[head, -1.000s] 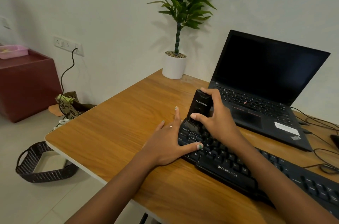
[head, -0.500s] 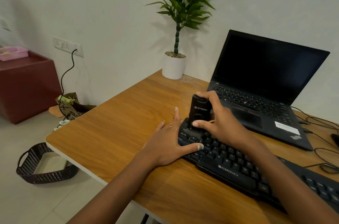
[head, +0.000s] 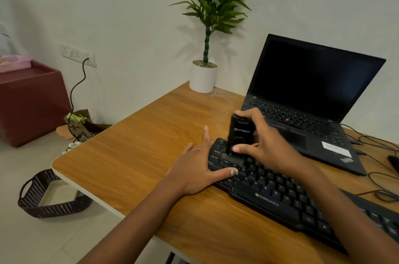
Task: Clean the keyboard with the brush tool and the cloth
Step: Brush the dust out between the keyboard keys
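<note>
A black Zebronics keyboard (head: 278, 199) lies slantwise across the wooden desk (head: 140, 155). My right hand (head: 265, 145) grips a black brush tool (head: 239, 136) upright, with its bristle end down on the keys near the keyboard's left end. My left hand (head: 198, 168) lies flat with straight fingers on the desk at that left end, and its thumb rests on the front keys. No cloth is in view.
An open black laptop (head: 306, 101) stands behind the keyboard. A potted plant (head: 205, 75) sits at the desk's back corner. Cables (head: 380, 177) trail at the right. On the floor at left are a dark basket (head: 49, 196) and a maroon cabinet (head: 28, 101).
My right hand has moved the brush tool a little to the right and towards me along the keys. The left hand has stayed in place.
</note>
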Demonstrator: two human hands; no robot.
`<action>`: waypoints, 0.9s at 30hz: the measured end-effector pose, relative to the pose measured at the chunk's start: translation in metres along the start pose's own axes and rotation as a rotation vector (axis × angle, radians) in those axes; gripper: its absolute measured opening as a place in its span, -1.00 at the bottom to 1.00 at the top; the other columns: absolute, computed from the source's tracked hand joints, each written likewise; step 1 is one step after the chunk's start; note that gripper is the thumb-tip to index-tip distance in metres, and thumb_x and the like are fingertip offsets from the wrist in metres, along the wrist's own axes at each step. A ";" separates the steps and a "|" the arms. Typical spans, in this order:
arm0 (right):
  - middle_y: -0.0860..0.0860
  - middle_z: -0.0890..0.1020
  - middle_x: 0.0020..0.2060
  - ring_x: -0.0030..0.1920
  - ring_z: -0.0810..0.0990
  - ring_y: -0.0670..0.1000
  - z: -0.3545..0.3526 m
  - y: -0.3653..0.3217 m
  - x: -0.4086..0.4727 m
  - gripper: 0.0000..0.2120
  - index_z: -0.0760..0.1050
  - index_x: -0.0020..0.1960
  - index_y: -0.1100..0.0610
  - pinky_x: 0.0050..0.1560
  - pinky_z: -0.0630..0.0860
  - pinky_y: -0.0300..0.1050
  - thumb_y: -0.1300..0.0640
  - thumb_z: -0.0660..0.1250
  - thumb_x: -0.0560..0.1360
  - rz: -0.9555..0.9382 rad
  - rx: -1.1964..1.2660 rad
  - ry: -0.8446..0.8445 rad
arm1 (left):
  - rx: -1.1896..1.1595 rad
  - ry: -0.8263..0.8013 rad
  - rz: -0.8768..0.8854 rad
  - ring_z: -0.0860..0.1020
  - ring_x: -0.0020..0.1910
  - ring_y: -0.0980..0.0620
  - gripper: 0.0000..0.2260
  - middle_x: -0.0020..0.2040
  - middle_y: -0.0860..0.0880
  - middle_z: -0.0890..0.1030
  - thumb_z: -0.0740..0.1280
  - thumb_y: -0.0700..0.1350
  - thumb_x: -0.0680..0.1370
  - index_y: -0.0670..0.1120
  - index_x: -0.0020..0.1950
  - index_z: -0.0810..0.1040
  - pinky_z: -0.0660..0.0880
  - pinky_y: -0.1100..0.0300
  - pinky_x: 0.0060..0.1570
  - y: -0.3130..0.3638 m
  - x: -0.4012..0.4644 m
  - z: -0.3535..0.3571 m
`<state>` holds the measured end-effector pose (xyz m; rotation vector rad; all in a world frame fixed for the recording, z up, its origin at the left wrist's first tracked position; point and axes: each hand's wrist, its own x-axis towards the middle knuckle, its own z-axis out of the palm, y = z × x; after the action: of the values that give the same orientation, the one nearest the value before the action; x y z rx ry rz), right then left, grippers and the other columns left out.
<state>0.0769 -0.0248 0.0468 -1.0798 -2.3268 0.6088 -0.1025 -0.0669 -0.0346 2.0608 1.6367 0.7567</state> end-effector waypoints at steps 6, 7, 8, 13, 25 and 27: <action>-0.13 0.50 0.04 0.00 0.59 -0.05 -0.013 0.003 -0.006 -0.38 0.20 0.22 -0.20 -0.08 0.62 -0.09 0.17 0.47 0.37 0.062 0.058 -0.041 | 0.019 -0.011 -0.001 0.22 0.48 0.18 0.09 0.51 0.15 0.29 0.06 0.58 0.33 -0.03 0.54 -0.39 -0.11 0.16 0.48 -0.004 0.001 0.002; -0.18 0.49 0.02 -0.02 0.59 -0.08 -0.003 0.000 -0.004 -0.38 0.20 0.23 -0.20 -0.11 0.61 -0.17 0.18 0.47 0.37 0.030 0.083 0.018 | 0.021 -0.008 0.002 0.22 0.48 0.19 0.07 0.51 0.14 0.30 0.06 0.57 0.35 -0.03 0.54 -0.39 -0.10 0.15 0.49 -0.004 0.001 0.002; -0.22 0.48 0.01 -0.02 0.58 -0.12 0.008 -0.003 -0.002 -0.38 0.20 0.24 -0.20 -0.12 0.59 -0.23 0.18 0.47 0.38 -0.004 0.097 0.080 | 0.019 -0.004 0.004 0.22 0.48 0.18 0.06 0.51 0.14 0.31 0.09 0.55 0.37 -0.03 0.55 -0.37 -0.10 0.15 0.49 -0.003 0.001 0.001; -0.20 0.46 0.05 0.02 0.54 -0.16 0.027 -0.003 -0.001 -0.36 0.19 0.32 -0.14 -0.05 0.55 -0.25 0.16 0.45 0.40 -0.050 0.106 0.218 | 0.024 0.003 0.000 0.20 0.50 0.15 0.04 0.52 0.11 0.29 0.10 0.52 0.39 -0.02 0.55 -0.36 -0.10 0.15 0.48 -0.002 0.000 0.001; -0.27 0.46 -0.01 -0.07 0.55 -0.23 0.008 -0.007 -0.035 -0.35 0.17 0.24 -0.24 -0.22 0.54 -0.36 0.15 0.47 0.37 0.018 0.113 0.166 | 0.010 -0.002 0.007 0.24 0.47 0.18 0.04 0.49 0.15 0.33 0.10 0.53 0.37 0.03 0.52 -0.44 -0.09 0.13 0.49 0.000 -0.001 0.000; -0.27 0.44 0.02 -0.02 0.56 -0.18 0.028 -0.013 -0.022 -0.36 0.17 0.27 -0.22 -0.15 0.58 -0.29 0.15 0.45 0.39 -0.036 0.107 0.183 | -0.031 0.011 0.029 0.29 0.42 0.22 0.02 0.44 0.18 0.39 0.17 0.46 0.42 0.04 0.52 -0.44 -0.06 0.09 0.52 0.001 -0.002 0.000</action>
<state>0.0645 -0.0549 0.0271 -0.9991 -2.1272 0.5883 -0.1022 -0.0687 -0.0341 2.0662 1.5942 0.7996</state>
